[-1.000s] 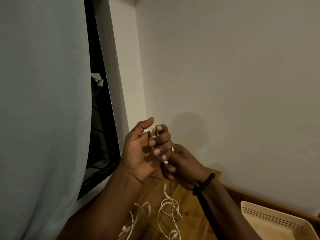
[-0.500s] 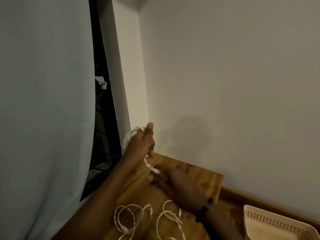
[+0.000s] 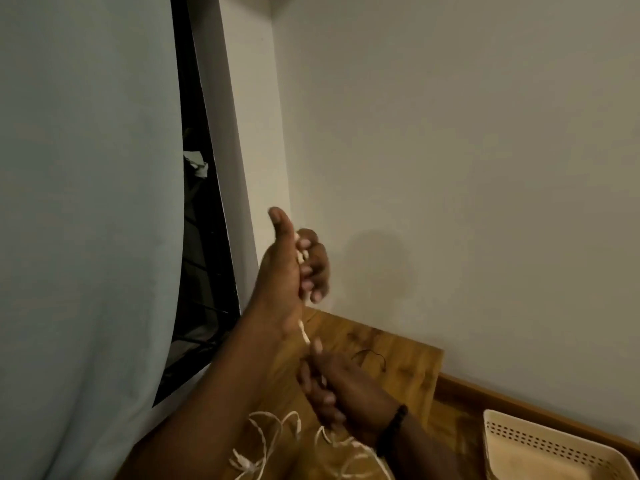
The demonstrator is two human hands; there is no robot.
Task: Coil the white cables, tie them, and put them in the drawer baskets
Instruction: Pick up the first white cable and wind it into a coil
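— Since a moment ago the left hand [image 3: 284, 271] has lifted higher and its thumb now stands up; the right hand [image 3: 341, 389] has stayed low over the bench [image 3: 398, 355].

— Both gripping?

— Yes, fingers curled on the white cable [image 3: 304, 331], stretched steeply between them, upper end left. The slack lies on the bench nearest the right hand; the basket [image 3: 540, 448] sits off right.

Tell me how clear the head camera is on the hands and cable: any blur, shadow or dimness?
Head view: dim warm light; left hand and right hand softly motion-blurred; white cable between them a smeared streak; hand shadow on the wall; basket cut by frame edge.
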